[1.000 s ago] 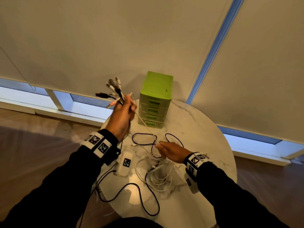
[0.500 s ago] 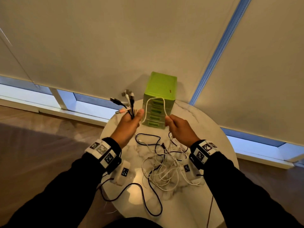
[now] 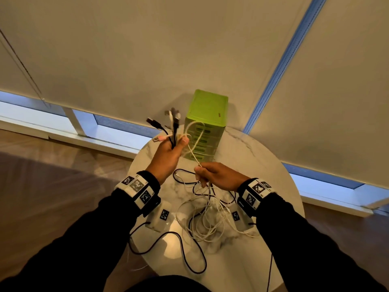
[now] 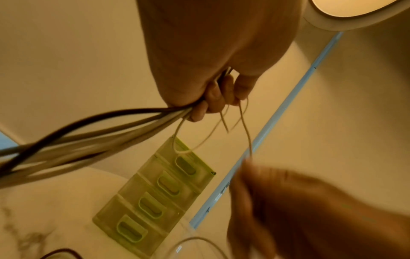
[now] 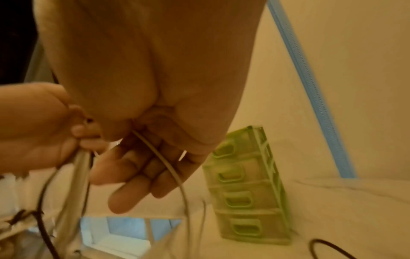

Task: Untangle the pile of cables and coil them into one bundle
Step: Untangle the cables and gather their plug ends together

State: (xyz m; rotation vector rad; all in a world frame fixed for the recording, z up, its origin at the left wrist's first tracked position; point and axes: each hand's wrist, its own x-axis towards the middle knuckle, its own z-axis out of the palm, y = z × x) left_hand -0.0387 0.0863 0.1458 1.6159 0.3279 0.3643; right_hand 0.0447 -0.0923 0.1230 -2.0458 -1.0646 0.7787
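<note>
My left hand is raised above the round table and grips a bunch of black and white cables, whose plug ends stick up past my fingers. A white cable loops up from that fist and runs down to my right hand, which pinches it lower and to the right. In the left wrist view the gripped strands trail off to the left. The right wrist view has the white cable crossing my curled fingers. A tangled pile of white and black cables lies on the table below my hands.
A green drawer unit stands at the back of the marble table, just behind my hands. Two small white boxes with markers lie on the table. A black cable loops to the near edge. Blinds hang behind.
My right hand has come down and toward me from level with the left, drawing the white cable into a taller loop. My left hand stays raised with its bunch.
</note>
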